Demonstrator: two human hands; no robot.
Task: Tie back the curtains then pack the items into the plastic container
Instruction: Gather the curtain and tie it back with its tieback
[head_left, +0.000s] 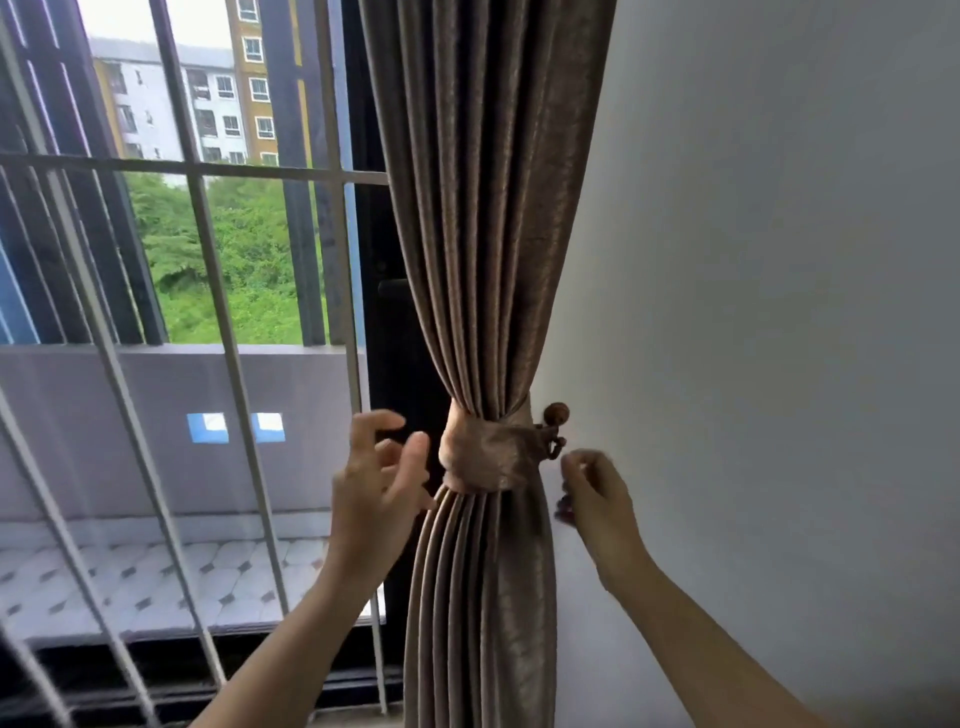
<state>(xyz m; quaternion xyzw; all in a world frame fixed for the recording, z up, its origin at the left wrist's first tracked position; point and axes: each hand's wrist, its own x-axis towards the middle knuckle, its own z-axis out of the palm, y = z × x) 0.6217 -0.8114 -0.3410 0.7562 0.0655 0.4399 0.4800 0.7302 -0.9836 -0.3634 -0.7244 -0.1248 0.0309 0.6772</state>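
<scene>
A brown curtain (483, 218) hangs gathered beside the white wall. A matching fabric tieback (485, 460) wraps around its middle and runs to a round wooden hook (556, 414) on the wall. My left hand (382, 473) hovers just left of the tieback, fingers spread and curled, holding nothing. My right hand (597, 493) is just below and right of the hook, fingers loosely curled, apart from the tieback and empty. No plastic container is in view.
White metal window bars (208, 234) slant across the left half, with a balcony wall (156, 415) and tiled floor behind. The white wall (779, 312) fills the right side.
</scene>
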